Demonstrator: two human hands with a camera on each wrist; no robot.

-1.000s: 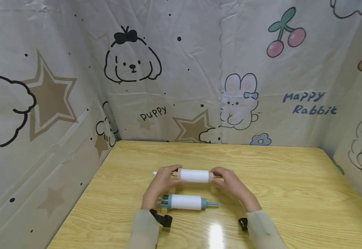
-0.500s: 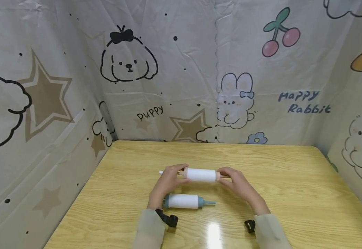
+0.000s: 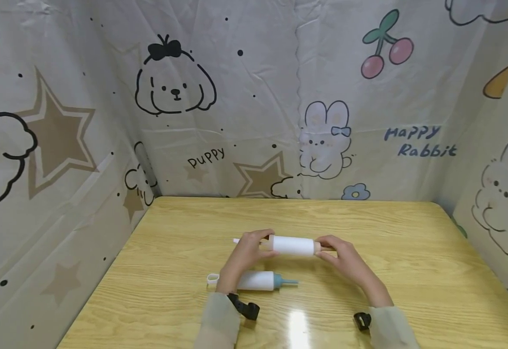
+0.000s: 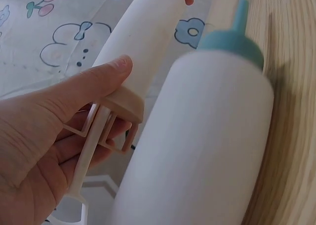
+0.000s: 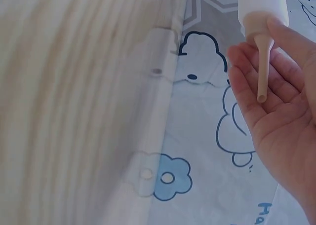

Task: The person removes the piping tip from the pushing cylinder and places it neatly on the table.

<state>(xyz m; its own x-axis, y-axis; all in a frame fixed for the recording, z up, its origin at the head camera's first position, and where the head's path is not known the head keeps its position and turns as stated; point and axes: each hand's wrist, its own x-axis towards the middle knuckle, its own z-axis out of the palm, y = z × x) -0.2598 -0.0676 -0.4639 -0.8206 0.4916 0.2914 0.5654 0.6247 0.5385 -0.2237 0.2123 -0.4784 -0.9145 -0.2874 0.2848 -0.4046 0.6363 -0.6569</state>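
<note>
Both hands hold a white syringe (image 3: 293, 245) with beige ends lengthwise, close over the table. My left hand (image 3: 247, 249) grips its beige finger-grip collar (image 4: 123, 104), thumb on the barrel. A white plunger rod (image 4: 91, 153) with a ring handle runs back past that palm. At the other end, my right hand (image 3: 343, 258) pinches the beige nozzle cap (image 5: 256, 25); the thin spout (image 5: 264, 74) points over the palm. A second white syringe with a teal nozzle (image 3: 277, 281) lies nearer, partly covered by the left wrist. Its ring handle (image 3: 212, 279) shows left of the wrist.
The wood-grain table (image 3: 171, 223) runs back to a cloth backdrop (image 3: 254, 121) printed with cartoon animals. Black camera straps (image 3: 243, 306) sit on both wrists. A bright light reflection lies on the table front.
Both hands have moved right across the table with the beige-ended syringe. The head view has turned slightly right. The teal syringe's ring handle now shows left of the left wrist.
</note>
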